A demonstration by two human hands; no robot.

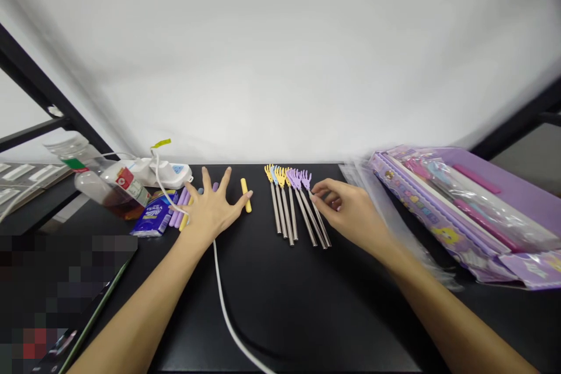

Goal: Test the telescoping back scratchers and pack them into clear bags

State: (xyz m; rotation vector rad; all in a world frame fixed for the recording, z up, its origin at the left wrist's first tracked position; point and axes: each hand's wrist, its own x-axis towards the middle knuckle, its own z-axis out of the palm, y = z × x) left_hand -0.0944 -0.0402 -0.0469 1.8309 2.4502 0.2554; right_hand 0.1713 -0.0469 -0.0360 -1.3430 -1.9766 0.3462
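Left hand [208, 210] splayed wide open, right hand [353, 207] half-curled, can't tell if it's gripping; sideways bump could scatter those purple-clawed, silver metal sticks [306, 216] tbh.

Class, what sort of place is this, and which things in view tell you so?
Probably a desk used as a small packing spot: metal-handled scratchers lie in a row, beside an open purple box and clear plastic sleeves.

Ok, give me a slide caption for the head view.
Right hand beside slim metal rods with yellow, blue and purple claw heads; left hand splayed over purple and yellow sticks.
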